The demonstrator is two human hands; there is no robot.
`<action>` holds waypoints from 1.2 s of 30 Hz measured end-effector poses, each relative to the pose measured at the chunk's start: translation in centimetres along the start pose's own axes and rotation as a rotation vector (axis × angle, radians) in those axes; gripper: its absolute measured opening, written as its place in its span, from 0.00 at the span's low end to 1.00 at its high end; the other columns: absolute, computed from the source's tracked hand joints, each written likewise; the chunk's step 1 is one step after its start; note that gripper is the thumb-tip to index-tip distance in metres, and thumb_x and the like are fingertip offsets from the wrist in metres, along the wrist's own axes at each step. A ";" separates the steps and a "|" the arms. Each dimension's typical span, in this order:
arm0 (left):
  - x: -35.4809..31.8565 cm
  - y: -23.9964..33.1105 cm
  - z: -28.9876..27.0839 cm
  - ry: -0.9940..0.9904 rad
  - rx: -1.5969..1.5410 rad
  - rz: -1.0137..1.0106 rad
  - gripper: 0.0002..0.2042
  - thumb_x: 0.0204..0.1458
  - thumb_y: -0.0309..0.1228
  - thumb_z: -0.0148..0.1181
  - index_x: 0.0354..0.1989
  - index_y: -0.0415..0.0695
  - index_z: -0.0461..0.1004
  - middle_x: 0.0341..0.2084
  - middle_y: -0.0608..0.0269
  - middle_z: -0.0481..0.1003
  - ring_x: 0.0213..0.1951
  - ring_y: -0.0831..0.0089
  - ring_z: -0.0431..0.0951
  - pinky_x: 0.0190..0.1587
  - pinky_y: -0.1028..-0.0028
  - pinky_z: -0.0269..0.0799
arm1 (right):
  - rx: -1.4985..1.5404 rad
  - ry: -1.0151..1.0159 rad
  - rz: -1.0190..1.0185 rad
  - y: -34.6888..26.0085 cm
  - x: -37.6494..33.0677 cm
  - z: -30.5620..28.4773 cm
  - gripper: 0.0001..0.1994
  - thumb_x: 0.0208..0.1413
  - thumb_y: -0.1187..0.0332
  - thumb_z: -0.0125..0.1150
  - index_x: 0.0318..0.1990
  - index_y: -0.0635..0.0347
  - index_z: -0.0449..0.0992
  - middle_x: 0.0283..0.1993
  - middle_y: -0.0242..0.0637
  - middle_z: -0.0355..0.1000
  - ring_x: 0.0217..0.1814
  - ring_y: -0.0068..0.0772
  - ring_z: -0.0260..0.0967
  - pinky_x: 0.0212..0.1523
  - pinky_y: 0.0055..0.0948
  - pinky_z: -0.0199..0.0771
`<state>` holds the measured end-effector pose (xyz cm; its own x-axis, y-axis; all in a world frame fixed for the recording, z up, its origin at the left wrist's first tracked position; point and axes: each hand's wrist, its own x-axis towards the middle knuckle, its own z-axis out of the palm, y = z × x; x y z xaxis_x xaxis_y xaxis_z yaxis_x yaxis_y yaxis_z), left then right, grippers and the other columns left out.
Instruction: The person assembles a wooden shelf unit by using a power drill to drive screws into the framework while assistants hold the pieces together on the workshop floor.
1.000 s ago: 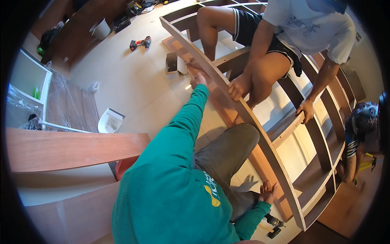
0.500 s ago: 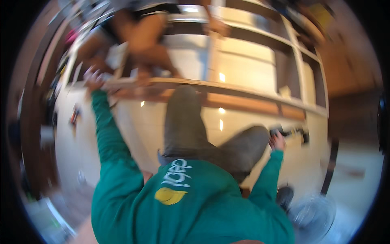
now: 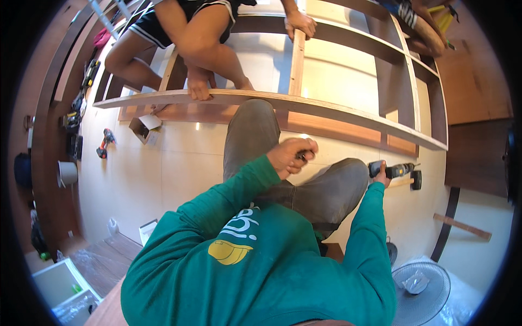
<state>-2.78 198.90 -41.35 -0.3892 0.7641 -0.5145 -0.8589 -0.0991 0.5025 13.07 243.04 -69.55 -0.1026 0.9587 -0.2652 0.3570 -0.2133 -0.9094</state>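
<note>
- Green sleeves come up from the lower edge; person sits on the pale floor, knees bent.
- Left hand raised over the left knee, fingers curled tight on a small dark item, kind unclear.
- Right hand stretched out right, grasping the cordless drill low by the floor.
- Drill's long axis roughly level, nose pointing right, just below the wooden shelf frame.
- Another person's hand rests on the frame's front rail.

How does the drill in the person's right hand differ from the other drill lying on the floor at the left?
The dark drill is held by the right hand, near the wooden frame. The red drill lies untouched on the floor, far left, looking smaller. Both rest low at floor level.
</note>
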 end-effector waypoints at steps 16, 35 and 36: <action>3.9 -3.9 -2.1 -0.026 0.113 -0.170 0.15 0.66 0.41 0.54 0.46 0.41 0.72 0.30 0.72 0.65 0.15 0.90 0.54 0.13 0.86 0.47 | -0.072 -0.102 -0.122 0.2 -4.4 -4.7 0.28 0.48 0.52 0.76 0.47 0.71 0.80 0.44 0.42 0.80 0.44 0.34 0.76 0.51 0.34 0.76; 8.4 -4.1 -3.5 0.169 0.049 -0.152 0.14 0.66 0.45 0.53 0.43 0.46 0.68 0.28 0.74 0.63 0.18 0.89 0.53 0.14 0.86 0.47 | -0.148 -0.098 -0.261 5.6 -6.0 -4.6 0.24 0.55 0.51 0.71 0.44 0.66 0.79 0.37 0.35 0.78 0.39 0.31 0.74 0.50 0.32 0.74; 8.4 -3.9 -3.9 0.179 0.045 -0.149 0.14 0.66 0.45 0.53 0.43 0.46 0.68 0.27 0.74 0.63 0.18 0.89 0.53 0.14 0.86 0.48 | -0.197 -0.063 -0.289 5.6 -5.3 -5.1 0.23 0.55 0.51 0.70 0.44 0.66 0.79 0.36 0.35 0.78 0.39 0.31 0.75 0.50 0.32 0.74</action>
<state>-3.99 203.23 -50.30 -0.3156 0.6427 -0.6981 -0.8970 0.0380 0.4404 20.33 237.76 -71.61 -0.2804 0.9594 -0.0304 0.4762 0.1115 -0.8723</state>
